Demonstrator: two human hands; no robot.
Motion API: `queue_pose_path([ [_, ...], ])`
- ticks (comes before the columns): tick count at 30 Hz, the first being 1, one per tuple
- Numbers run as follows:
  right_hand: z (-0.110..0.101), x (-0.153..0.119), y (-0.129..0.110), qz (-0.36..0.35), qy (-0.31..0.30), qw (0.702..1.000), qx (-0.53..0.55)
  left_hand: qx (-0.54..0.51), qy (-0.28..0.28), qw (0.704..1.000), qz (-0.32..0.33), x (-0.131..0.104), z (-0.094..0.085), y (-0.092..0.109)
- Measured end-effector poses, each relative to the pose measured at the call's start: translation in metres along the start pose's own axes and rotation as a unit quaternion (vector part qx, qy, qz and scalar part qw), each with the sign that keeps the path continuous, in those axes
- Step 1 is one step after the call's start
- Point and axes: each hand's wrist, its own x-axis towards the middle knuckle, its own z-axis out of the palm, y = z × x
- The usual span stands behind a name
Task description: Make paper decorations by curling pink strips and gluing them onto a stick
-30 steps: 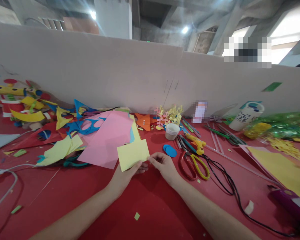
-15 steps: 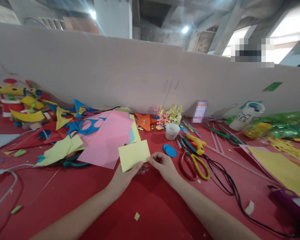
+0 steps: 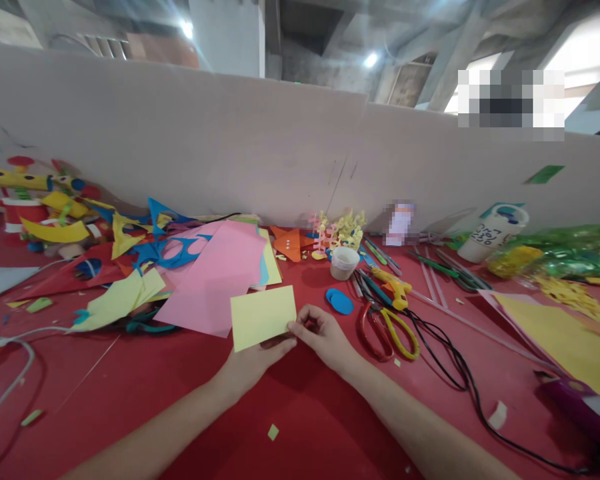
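A small rectangle of pale yellow paper (image 3: 263,317) is held up over the red table, tilted towards me. My right hand (image 3: 325,340) pinches its lower right corner between thumb and finger. At the lower edge, my left hand (image 3: 255,363) supports the sheet from behind; its thumb lies just below that edge and most of its fingers are hidden. Beyond the small sheet lie large pink paper sheets (image 3: 210,280). To the right of my right hand rest blue paper discs (image 3: 341,302) and pliers with red and yellow handles (image 3: 403,333).
A paper cup (image 3: 345,264) stands ahead, near small yellow and pink cut-out figures (image 3: 347,230). A black cable (image 3: 463,370) runs along the right to a purple tool (image 3: 580,407). Coloured scraps (image 3: 130,297) pile up at left. A white partition (image 3: 190,140) closes the back.
The yellow paper has shifted slightly left. My left thumb has slipped from its front face to below the lower edge, and my right fingertips have moved a little left.
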Motion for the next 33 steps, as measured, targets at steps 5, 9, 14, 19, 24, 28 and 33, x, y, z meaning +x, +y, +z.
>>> queue_pose_path([
  [5, 0.007, -0.003, -0.007, -0.004, -0.017, 0.998, 0.063, 0.064, 0.021, 0.998, 0.014, -0.005, -0.005, -0.008],
  [9, 0.008, -0.007, -0.013, 0.015, -0.045, 0.993, 0.107, 0.081, 0.064, 0.993, 0.051, -0.011, -0.004, -0.011],
  [14, 0.004, -0.007, -0.009, 0.02, -0.061, 0.994, 0.084, 0.071, 0.044, 0.994, 0.073, -0.009, -0.003, -0.011],
  [19, 0.0, -0.005, -0.001, 0.011, -0.039, 0.997, 0.073, 0.049, -0.007, 0.996, 0.071, -0.006, -0.005, -0.006],
  [24, 0.0, -0.005, -0.002, 0.0, -0.029, 0.998, 0.056, 0.034, -0.015, 0.997, 0.068, -0.004, -0.005, -0.003],
  [28, 0.0, -0.004, 0.0, -0.013, -0.006, 0.999, 0.043, 0.006, -0.013, 0.999, 0.043, 0.0, -0.005, -0.01],
  [33, 0.001, -0.003, 0.004, 0.001, 0.024, 0.999, 0.038, -0.058, -0.003, 0.998, -0.003, 0.005, -0.006, -0.014],
])
